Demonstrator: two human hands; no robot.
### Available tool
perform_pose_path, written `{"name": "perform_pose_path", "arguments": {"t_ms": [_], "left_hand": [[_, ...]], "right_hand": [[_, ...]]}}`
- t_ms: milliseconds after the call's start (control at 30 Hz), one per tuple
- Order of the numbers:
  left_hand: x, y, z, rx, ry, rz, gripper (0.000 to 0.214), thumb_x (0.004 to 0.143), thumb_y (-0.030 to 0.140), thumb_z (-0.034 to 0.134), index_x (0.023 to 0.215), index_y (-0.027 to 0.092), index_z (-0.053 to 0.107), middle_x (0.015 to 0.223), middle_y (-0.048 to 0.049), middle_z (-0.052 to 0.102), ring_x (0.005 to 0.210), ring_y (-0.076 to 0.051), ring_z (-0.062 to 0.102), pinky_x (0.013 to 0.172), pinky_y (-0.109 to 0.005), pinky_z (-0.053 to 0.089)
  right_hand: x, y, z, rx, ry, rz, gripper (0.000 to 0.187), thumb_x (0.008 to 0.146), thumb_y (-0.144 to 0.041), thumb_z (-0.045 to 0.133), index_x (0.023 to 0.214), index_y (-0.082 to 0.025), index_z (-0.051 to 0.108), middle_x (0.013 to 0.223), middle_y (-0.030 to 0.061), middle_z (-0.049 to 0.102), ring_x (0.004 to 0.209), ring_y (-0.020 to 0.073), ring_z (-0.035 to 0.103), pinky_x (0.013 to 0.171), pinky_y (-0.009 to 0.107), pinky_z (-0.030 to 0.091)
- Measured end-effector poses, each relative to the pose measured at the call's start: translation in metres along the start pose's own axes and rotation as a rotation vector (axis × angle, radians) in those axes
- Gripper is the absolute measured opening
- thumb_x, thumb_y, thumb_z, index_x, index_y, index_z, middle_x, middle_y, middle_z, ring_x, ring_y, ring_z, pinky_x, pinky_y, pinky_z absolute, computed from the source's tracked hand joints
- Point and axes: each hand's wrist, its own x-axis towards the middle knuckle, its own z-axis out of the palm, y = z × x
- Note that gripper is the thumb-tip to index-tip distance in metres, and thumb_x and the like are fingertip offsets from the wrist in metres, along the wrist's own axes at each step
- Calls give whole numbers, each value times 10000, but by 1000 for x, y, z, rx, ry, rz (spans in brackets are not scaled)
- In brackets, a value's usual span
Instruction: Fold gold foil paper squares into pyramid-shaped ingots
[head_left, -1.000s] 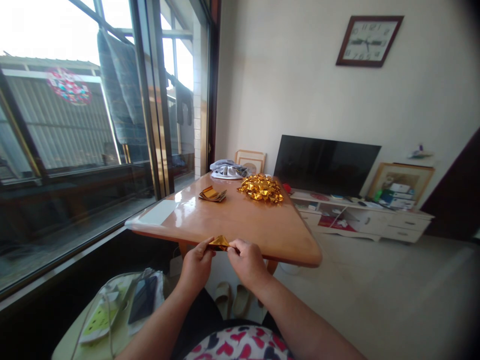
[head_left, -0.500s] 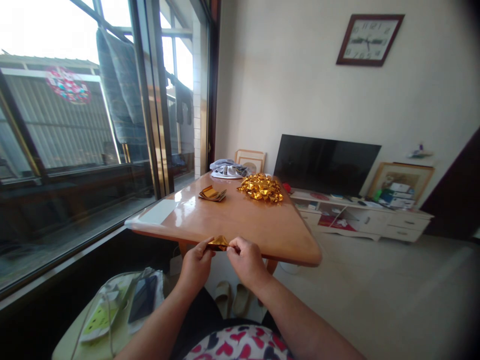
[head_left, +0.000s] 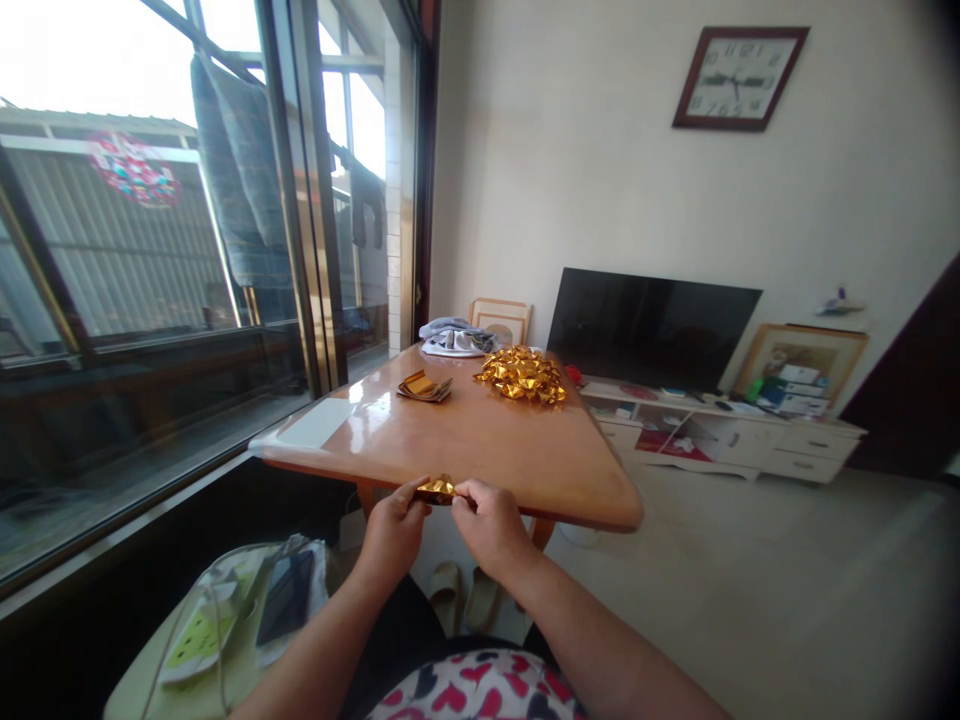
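Between my two hands is a small folded piece of gold foil paper [head_left: 436, 489], held just over the near edge of the table [head_left: 480, 440]. My left hand [head_left: 395, 530] pinches its left end between thumb and fingers. At the other end, my right hand [head_left: 491, 525] grips the foil with thumb and forefinger. Farther up the table lies a heap of folded gold foil pieces [head_left: 523, 376]. To the left of that heap rests a small stack of flat gold paper sheets [head_left: 424, 387].
A white sheet [head_left: 315, 424] covers the table's left corner. Folded cloth [head_left: 456, 336] lies at the far end. On a stool [head_left: 135, 680] at lower left are a power strip [head_left: 199, 635] and a phone [head_left: 286, 598]. Slippers [head_left: 445, 597] stand under the table.
The foil piece has changed shape slightly between my fingers, its top now lower and more crumpled. My right hand has shifted a little to the left.
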Motion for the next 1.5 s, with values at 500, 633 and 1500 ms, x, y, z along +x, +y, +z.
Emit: {"name": "perform_pose_path", "arguments": {"t_ms": [500, 633, 1500], "left_hand": [[2, -2, 1, -14, -43, -51, 421, 746, 255, 574, 1115, 141, 742, 959, -83, 781, 791, -234, 707, 766, -341, 543], [1, 0, 3, -99, 15, -112, 269, 727, 252, 604, 962, 147, 682, 865, -61, 748, 733, -216, 701, 704, -328, 540], [-4, 20, -4, -95, -16, -173, 348, 781, 451, 659, 830, 126, 773, 705, -67, 722, 689, -197, 627, 638, -274, 434]], "right_hand": [[-1, 6, -2, -26, 11, 58, 179, 871, -183, 545, 821, -213, 714, 711, 9, 715, 657, 163, 639, 608, 222, 417], [-1, 9, -5, -49, 44, 79, 175, 859, -208, 549, 732, -213, 669, 658, -6, 687, 616, 151, 618, 587, 225, 390], [7, 28, -9, 140, -64, 351, 280, 880, -373, 520, 695, -199, 639, 607, 10, 667, 578, 160, 598, 543, 235, 405]]}}
